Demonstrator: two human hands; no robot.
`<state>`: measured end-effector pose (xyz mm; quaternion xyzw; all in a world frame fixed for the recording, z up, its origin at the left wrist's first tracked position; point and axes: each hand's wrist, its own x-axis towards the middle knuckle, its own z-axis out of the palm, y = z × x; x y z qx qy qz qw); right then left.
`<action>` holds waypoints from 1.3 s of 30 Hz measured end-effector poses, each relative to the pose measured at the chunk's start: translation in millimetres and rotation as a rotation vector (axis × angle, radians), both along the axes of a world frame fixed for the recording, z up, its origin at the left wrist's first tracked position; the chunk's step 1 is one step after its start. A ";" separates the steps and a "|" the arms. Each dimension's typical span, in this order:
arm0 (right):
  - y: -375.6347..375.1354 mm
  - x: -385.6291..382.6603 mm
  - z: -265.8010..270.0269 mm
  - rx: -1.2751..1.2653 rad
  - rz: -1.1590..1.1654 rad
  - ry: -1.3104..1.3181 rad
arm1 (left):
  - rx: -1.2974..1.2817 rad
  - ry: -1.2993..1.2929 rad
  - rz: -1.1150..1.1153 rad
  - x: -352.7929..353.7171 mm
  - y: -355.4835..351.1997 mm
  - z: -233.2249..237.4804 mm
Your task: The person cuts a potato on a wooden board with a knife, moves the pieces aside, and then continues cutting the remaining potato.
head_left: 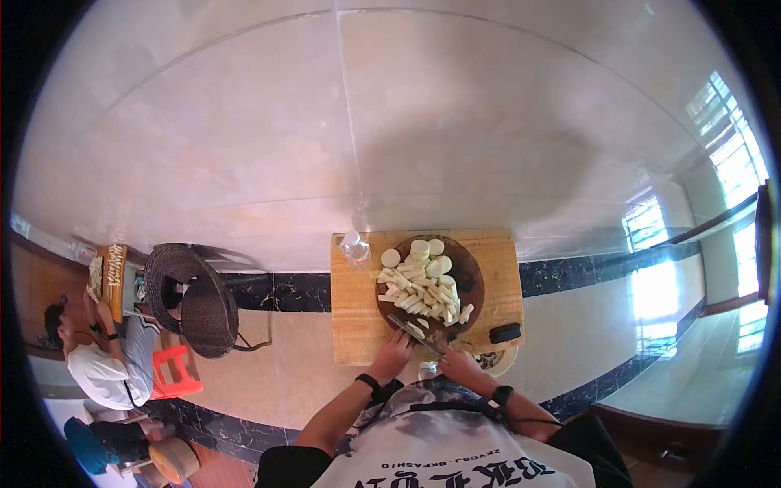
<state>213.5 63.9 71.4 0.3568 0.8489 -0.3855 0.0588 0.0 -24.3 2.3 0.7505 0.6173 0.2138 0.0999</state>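
Observation:
A round, dark wooden chopping board [472,281] lies on the wooden table and carries a pile of pale cut sticks [419,294], with several thick round slices [435,246] behind them. At the board's near edge, my right hand [462,368] is closed round the handle of a knife [415,334]. Its blade slants up and left across the edge, with a few pale pieces beside it. My left hand [394,355] is close against the near side of the blade, fingers curled together; what they hold, if anything, is hidden.
The wooden table [354,317] bears a clear plastic bottle [355,247] at back left and a black case [505,333] at front right. A bowl [496,359] shows below the table edge. Leftward are a wicker chair [207,313], a red stool [173,370] and a person [106,366] handling pale strips.

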 end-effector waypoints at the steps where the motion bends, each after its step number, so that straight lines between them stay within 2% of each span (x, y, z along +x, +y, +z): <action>1: -0.6 3.0 2.5 0.001 -0.001 0.025 | 0.002 0.014 -0.003 0.2 -0.7 -2.8; 4: -1.1 8.5 7.7 -0.020 -0.043 0.016 | 0.006 0.041 -0.013 1.8 0.9 -7.2; 7: -4.6 11.0 1.4 -0.090 -0.209 -0.038 | 0.011 0.066 -0.024 1.9 2.2 -8.5; 10: -7.0 19.5 -3.8 0.057 -0.001 0.139 | 0.036 0.091 -0.025 4.5 3.7 -11.9; 12: -9.0 21.3 -4.9 0.023 0.017 0.108 | 0.063 0.078 -0.014 3.0 2.6 -11.9; 16: -15.8 19.2 -9.0 -0.078 -0.140 0.023 | 0.029 0.090 -0.015 4.5 -0.6 -7.9; 27: -12.7 24.9 -10.7 -0.071 -0.107 0.030 | -0.068 0.045 0.038 10.7 -3.9 -6.7; 34: -10.4 24.8 0.4 -0.061 -0.095 -0.066 | -0.018 0.051 0.027 10.3 -4.4 -5.6; 36: -7.5 23.7 13.3 -0.026 -0.006 -0.016 | -0.016 0.051 0.030 9.9 -4.8 -5.6; 39: -5.6 23.2 4.6 0.012 0.054 0.037 | -0.017 0.023 0.029 7.5 -4.7 -10.1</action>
